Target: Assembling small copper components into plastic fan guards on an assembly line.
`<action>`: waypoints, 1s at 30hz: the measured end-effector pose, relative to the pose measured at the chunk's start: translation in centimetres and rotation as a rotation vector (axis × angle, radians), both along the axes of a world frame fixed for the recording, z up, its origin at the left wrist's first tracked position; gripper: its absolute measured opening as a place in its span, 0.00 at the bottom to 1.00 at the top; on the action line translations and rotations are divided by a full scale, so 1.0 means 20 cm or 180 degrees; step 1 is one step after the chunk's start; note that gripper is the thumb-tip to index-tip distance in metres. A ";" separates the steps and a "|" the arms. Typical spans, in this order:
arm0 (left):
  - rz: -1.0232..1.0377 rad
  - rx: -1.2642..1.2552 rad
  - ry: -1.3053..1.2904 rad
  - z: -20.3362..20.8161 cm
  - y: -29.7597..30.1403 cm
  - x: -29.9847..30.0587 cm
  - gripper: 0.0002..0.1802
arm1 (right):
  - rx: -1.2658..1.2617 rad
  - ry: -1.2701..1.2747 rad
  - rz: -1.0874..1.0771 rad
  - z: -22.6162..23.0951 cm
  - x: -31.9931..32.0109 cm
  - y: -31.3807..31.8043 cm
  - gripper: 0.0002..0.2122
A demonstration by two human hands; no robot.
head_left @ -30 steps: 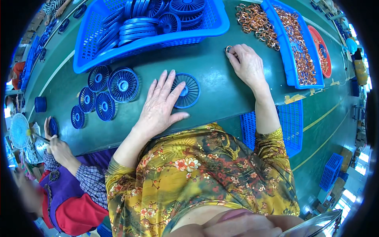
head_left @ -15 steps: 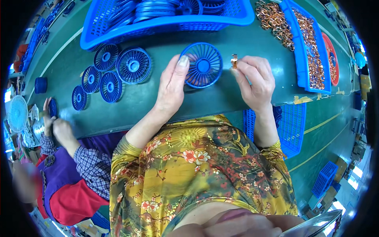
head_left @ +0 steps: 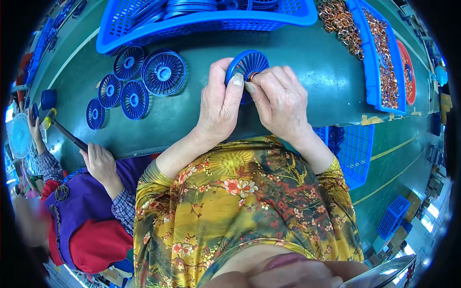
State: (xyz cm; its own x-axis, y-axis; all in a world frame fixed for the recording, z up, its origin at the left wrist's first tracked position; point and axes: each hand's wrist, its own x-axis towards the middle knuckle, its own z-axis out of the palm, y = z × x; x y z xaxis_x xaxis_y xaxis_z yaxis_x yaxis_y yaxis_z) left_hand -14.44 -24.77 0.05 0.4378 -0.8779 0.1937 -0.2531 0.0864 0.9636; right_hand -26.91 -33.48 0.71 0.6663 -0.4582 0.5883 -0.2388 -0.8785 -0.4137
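My left hand is closed on the rim of a round blue plastic grille with radial spokes, held tilted above the green table. The fingers of my right hand pinch a copper-coloured ring against the grille's hub. Part of the ring is hidden behind those fingers, so how far it sits round the hub I cannot tell. To the left, several like grilles lie on the table, with a larger-looking one at their right.
A blue basket full of grilles stands at the far side. Loose copper rings lie beside a blue tray of rings at right, near a red bowl. At left, a co-worker holds a hammer. A blue crate stands below the table edge.
My right hand has moved left, bringing the copper ring to the grille's hub. My left hand has tilted the grille. The co-worker's hammer has come into clear view.
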 end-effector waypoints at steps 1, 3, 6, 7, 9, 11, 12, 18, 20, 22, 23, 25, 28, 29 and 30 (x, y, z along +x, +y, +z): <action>0.0027 0.0001 -0.0044 0.00 0.00 0.00 0.15 | 0.0097 -0.0059 -0.0089 -0.01 0.00 0.00 0.07; 0.0023 -0.0023 0.0072 -0.01 -0.01 0.00 0.15 | 0.0185 -0.0111 -0.0189 -0.02 0.01 0.01 0.08; -0.0111 -0.0081 0.0564 0.00 -0.02 0.01 0.17 | 0.0134 -0.0513 -0.0673 0.00 0.01 0.00 0.16; -0.0324 0.0074 0.1199 -0.01 -0.02 0.03 0.17 | -0.0029 -0.0413 -0.0501 0.00 -0.01 -0.01 0.16; -0.0800 0.0423 0.2141 0.02 0.01 0.06 0.19 | -0.0144 -0.0259 -0.0174 0.03 -0.05 -0.03 0.17; -0.0970 0.0385 0.2045 0.07 0.03 0.03 0.20 | -0.0030 -0.0282 0.0437 0.05 -0.10 -0.07 0.17; -0.1152 0.0329 0.2161 0.08 0.04 0.03 0.22 | 0.0019 -0.0331 0.0582 0.05 -0.11 -0.08 0.17; -0.1185 0.0524 0.2180 0.05 0.02 0.01 0.24 | 0.0666 -0.0405 0.0793 -0.02 -0.14 -0.10 0.17; -0.1017 0.0608 0.1877 0.02 0.02 0.02 0.24 | 0.0871 -0.0213 0.0875 -0.01 -0.16 -0.14 0.18; -0.0765 0.0475 0.0925 -0.03 0.02 0.04 0.23 | 0.1496 -0.0057 0.0612 -0.02 -0.19 -0.21 0.17; -0.0482 0.0355 -0.0023 -0.03 0.01 0.04 0.23 | 0.1889 -0.0134 0.0320 -0.05 -0.21 -0.29 0.16; -0.0036 0.0030 -0.1044 0.00 0.02 0.05 0.24 | 0.0857 0.0149 -0.0744 -0.05 -0.27 -0.49 0.16; 0.0593 -0.0355 -0.2282 -0.08 0.02 0.13 0.25 | -0.0109 0.0932 -0.1977 -0.08 -0.41 -0.81 0.16; 0.0730 -0.0230 -0.2627 -0.08 0.05 0.17 0.24 | -0.0034 0.1202 -0.2284 -0.08 -0.43 -0.86 0.14; 0.0818 -0.0180 -0.2656 -0.09 0.06 0.20 0.23 | 0.0048 0.1441 -0.2362 -0.09 -0.46 -0.90 0.13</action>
State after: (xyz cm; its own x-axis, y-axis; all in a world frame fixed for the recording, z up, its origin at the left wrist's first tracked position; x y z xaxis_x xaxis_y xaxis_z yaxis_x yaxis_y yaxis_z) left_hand -10.51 -23.49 -1.72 0.3165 -0.7510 0.5795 -0.8921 -0.0281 0.4509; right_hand -36.07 -51.56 -1.08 0.3607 -0.8727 0.3291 -0.8922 -0.4257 -0.1507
